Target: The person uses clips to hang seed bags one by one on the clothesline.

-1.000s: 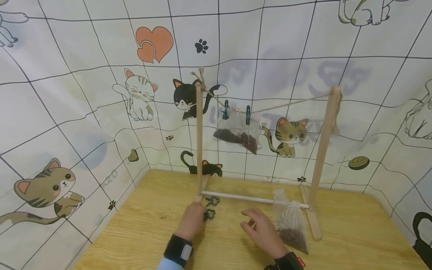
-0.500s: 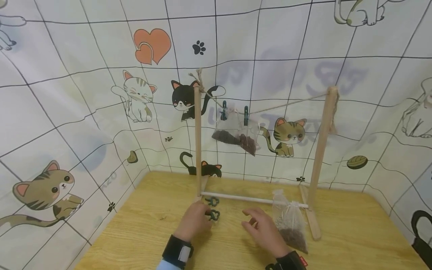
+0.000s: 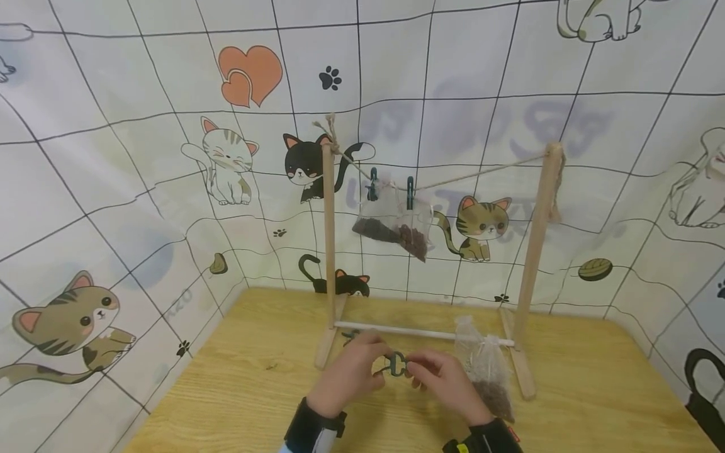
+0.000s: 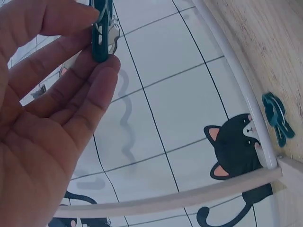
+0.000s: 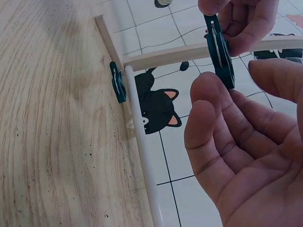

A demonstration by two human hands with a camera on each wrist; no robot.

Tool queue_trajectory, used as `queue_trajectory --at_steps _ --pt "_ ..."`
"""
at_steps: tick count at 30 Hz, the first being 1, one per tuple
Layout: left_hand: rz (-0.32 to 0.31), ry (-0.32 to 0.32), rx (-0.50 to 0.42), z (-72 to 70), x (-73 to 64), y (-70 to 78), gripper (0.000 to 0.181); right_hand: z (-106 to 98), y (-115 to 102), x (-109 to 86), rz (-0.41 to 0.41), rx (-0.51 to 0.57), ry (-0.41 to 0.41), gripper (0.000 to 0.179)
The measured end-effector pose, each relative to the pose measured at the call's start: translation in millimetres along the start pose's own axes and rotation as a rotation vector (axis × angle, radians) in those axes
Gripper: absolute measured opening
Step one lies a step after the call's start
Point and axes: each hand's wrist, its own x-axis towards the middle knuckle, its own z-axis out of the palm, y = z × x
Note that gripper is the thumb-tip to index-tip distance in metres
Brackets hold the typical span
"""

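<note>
A dark green clothespin (image 3: 398,363) is held above the table between the two hands. My left hand (image 3: 351,371) pinches it between thumb and fingers. On its other side is my right hand (image 3: 447,377); in the right wrist view its fingertips (image 5: 206,87) are right at the clothespin's lower end, while the thumb stands apart. A second green clothespin (image 4: 277,118) lies on the table by the white rod, partly hidden behind the left hand in the head view.
A wooden stand with two posts (image 3: 540,245) and a white rod (image 3: 396,329) carries a sagging string (image 3: 481,173). Two clothespins hold clear bags (image 3: 413,242) with dark contents on it. Another filled bag (image 3: 493,396) rests beside the right hand.
My left hand has picked up the nearer clothespin from the table and brought it right, to the right hand's fingertips. The right hand has moved only slightly.
</note>
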Motion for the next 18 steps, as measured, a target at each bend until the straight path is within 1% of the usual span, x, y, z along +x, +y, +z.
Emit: queue_trajectory --at_steps 3,6,11,14,18 --pt "0.026 0.004 -0.003 0.5 1.5 3.3 0.035 -2.0 -1.7 -0.3 0.024 0.043 -0.018 0.04" --pt "0.049 0.013 -0.019 1.6 1.7 3.5 0.035 -3.0 -2.7 0.1 0.039 0.065 -0.015 0.037" --pt "0.076 0.026 -0.041 2.4 2.2 3.3 0.034 -3.3 -3.5 0.5 0.063 0.065 -0.006 0.034" --pt "0.066 0.029 -0.075 2.0 2.6 4.0 0.043 -4.1 -3.0 0.6 0.049 0.066 0.008 0.032" --pt "0.033 0.054 -0.157 0.7 3.4 4.9 0.055 -6.1 -4.9 0.2 0.033 0.099 0.035 0.034"
